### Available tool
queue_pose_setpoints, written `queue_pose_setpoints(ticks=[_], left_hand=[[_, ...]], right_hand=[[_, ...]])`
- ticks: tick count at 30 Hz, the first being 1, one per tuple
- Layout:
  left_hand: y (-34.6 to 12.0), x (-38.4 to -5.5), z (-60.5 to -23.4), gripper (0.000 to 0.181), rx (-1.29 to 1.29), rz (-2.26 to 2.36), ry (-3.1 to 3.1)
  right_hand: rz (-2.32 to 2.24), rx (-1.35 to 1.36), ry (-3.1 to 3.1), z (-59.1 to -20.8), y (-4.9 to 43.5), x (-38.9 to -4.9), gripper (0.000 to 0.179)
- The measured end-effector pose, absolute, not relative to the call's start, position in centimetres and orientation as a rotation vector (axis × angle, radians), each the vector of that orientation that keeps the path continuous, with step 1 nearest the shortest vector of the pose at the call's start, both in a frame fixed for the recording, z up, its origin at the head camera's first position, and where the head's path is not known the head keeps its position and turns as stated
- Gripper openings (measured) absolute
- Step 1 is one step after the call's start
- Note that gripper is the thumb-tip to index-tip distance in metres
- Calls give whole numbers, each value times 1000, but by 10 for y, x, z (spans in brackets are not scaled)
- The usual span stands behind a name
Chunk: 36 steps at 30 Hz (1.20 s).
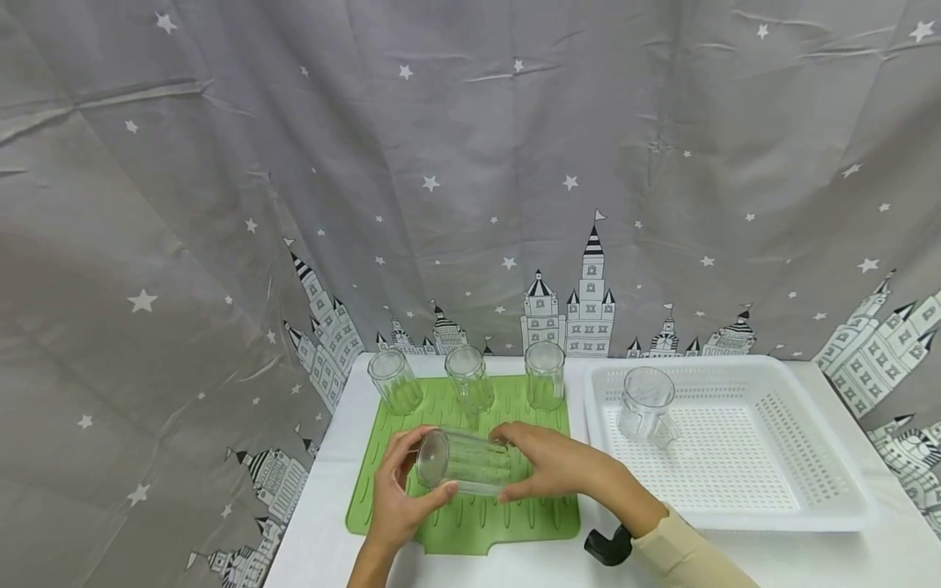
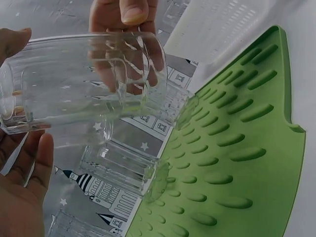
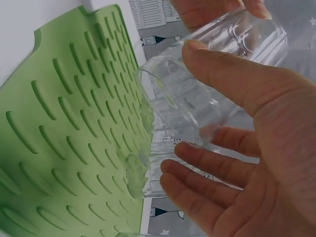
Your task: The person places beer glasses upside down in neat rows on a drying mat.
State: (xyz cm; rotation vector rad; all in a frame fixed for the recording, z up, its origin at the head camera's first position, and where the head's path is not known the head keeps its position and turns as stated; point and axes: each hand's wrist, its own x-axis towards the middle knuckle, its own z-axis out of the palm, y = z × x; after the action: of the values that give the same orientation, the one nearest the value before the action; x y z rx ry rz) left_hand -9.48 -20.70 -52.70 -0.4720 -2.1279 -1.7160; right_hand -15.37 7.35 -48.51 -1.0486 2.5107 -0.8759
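Note:
A clear glass mug [image 1: 470,462] lies sideways in the air over the green ribbed drying mat [image 1: 459,527]. My left hand [image 1: 400,490] grips its left end, thumb in front and fingers behind. At the other end my right hand [image 1: 555,464] holds it between thumb and fingers. In the right wrist view, the right thumb [image 3: 232,74] lies along the glass wall. Three more glasses stand along the mat's back: a left one [image 1: 395,382], a middle one [image 1: 469,379] and a right one [image 1: 545,376].
To the right of the mat sits a white perforated plastic basket [image 1: 831,510]. One glass mug [image 1: 647,404] with a handle stands in its left part. A grey curtain [image 1: 470,163] printed with stars and castles hangs behind the white table [image 1: 309,523].

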Motion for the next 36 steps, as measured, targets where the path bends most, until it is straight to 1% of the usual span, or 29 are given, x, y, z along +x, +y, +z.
queue_pose_setpoints(ticks=[10, 22, 29, 36], left_hand=[[-208, -95, -525, 78, -362, -1689, -2177], [-209, -94, -523, 77, -335, -1693, -2175], [-208, -94, -523, 77, -324, -1689, -2188], [-208, -94, -523, 77, -319, -1670, -2209]], right_hand=[[-815, -1031, 2512, -485, 77, -151, 84], [-836, -986, 2510, -481, 79, -152, 83], [-854, -965, 2523, -479, 83, -153, 86], [-903, -932, 2577, -473, 98, -157, 81]])
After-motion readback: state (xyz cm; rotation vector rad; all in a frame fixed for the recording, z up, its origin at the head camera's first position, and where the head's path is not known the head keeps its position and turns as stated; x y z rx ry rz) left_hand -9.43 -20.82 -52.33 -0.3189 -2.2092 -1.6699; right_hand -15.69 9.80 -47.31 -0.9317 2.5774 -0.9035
